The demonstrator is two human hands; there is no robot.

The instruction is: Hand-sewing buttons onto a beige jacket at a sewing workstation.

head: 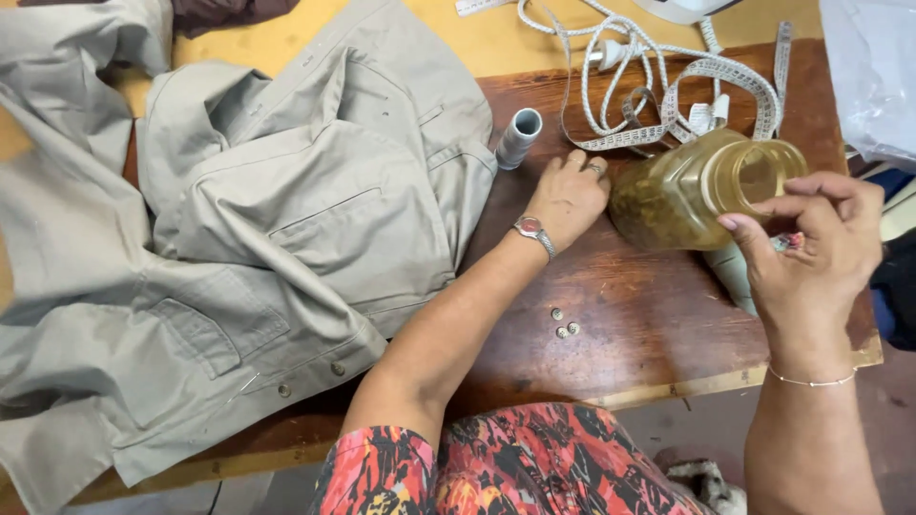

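Left hand (570,195) steadies a clear amber plastic jar (692,186) lying tilted on the dark wooden tabletop (630,315), fingers together against its side. Right hand (811,243) at the jar mouth, fingers curled loosely over the rim, pinching something small, unclear what. Three small metal buttons (565,324) lie nearby, beige cotton shirt (305,210) to the left. Best done slowly: keep the jar braced and low so the contents don't spill.
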